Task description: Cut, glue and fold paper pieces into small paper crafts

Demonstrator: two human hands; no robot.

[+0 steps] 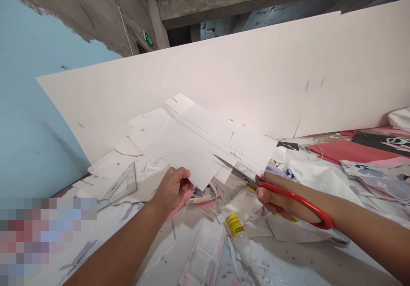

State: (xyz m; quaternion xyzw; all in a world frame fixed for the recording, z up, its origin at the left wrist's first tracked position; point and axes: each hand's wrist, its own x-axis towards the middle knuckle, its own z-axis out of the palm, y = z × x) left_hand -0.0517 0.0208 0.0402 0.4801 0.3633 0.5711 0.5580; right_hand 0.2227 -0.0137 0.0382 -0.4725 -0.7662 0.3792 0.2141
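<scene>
A large sheet of white cardboard (179, 136), cut with flaps and slots, is tilted up in front of me. My left hand (174, 188) pinches its lower edge between thumb and fingers. In my right hand (272, 198) is a pair of scissors (297, 198) with a red and a yellow handle. Their blades point left and lie at the cardboard's lower right edge, parted around or across it; I cannot tell whether they bite into it. Beneath, scraps of paper and fabric lie on the table.
A glue bottle (236, 228) with a yellow label lies in front. On the left is a clear set square (123, 185). Red paper (346, 151) and patterned pieces (374, 173) lie at right. A white board (256, 77) stands upright behind, beside a blue wall (41, 128).
</scene>
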